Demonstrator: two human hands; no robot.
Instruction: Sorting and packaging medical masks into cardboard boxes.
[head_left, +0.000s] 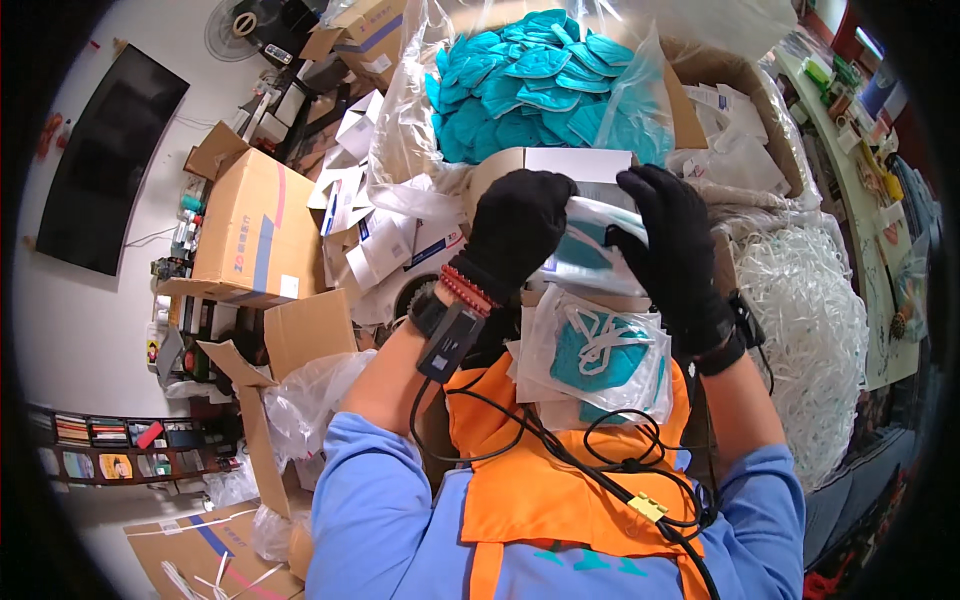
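My left hand (520, 222), in a black glove, is closed at the left edge of a clear plastic bag with a teal face mask (583, 250) inside. My right hand (672, 255), gloved too, grips the bag's right side between thumb and fingers. The bag is tilted above an open white and brown carton (577, 160), which it partly hides. Close to my body lies a stack of bagged teal masks (600, 352), white straps showing on the top one. Farther off, loose teal masks (540, 80) are heaped in a big box lined with clear plastic.
White ear straps (800, 320) fill a large bag at the right. Cardboard boxes (262, 225) and folded white cartons (382, 250) crowd the left. A cluttered green table (850, 200) runs along the far right. Black cables (600, 470) lie across my orange apron.
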